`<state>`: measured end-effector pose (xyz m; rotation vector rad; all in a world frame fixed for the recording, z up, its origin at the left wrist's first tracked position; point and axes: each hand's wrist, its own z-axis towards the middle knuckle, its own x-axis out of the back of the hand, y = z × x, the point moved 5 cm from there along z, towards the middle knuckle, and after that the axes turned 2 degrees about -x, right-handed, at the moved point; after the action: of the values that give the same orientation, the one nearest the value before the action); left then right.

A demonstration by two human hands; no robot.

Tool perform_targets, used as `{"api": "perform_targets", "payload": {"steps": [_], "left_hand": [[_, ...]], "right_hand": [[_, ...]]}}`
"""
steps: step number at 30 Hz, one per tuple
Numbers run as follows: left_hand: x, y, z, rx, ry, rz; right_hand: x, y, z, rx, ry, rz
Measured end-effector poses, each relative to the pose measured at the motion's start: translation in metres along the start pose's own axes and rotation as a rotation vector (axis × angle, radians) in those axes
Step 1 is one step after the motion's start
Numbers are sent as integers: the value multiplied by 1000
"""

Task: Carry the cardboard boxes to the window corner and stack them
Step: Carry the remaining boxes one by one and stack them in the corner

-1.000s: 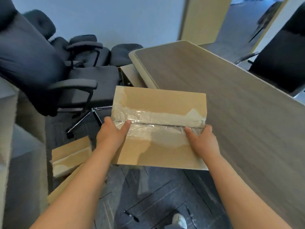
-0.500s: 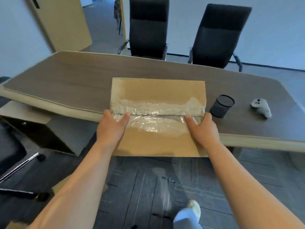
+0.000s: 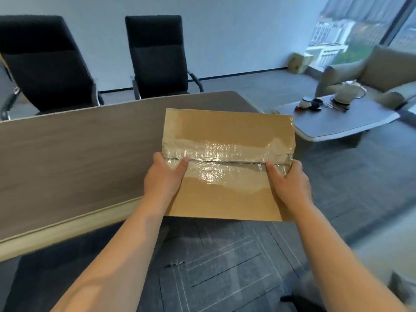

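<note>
Long wood desk (image 3: 67,158) runs across left, two black chairs (image 3: 157,55) behind it; low table (image 3: 342,124) and sofa (image 3: 382,73) at right by window (image 3: 351,30), small boxes (image 3: 298,63) on floor in that corner. Taped box (image 3: 227,163) held in the air over the desk's near end and the carpet, top flaps facing up. Left hand (image 3: 163,179) grips its left side, right hand (image 3: 289,183) its right side, thumbs on the tape seam, fingers hidden beneath
</note>
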<state>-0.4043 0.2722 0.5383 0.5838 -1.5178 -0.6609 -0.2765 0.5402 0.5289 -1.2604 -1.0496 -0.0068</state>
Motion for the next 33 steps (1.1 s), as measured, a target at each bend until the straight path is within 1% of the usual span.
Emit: {"api": "perform_targets", "payload": {"steps": [5,12,18,26,33], "left_hand": [[-86,81,18,-112,-99,16],[-178,165,34,-186,-232,6],[-241,220,78,-279,-322,-5],[-317,303,155,-402,-445,-21],[-377,359,184,-479,-536,18]], "right_hand": [[68,53,58,-70,108,34],[130,106,121,-171,221,30],[146,132,181,-247,281,37],[163,136,268,-325,415,52],[186,155,313,-395,483,51]]}}
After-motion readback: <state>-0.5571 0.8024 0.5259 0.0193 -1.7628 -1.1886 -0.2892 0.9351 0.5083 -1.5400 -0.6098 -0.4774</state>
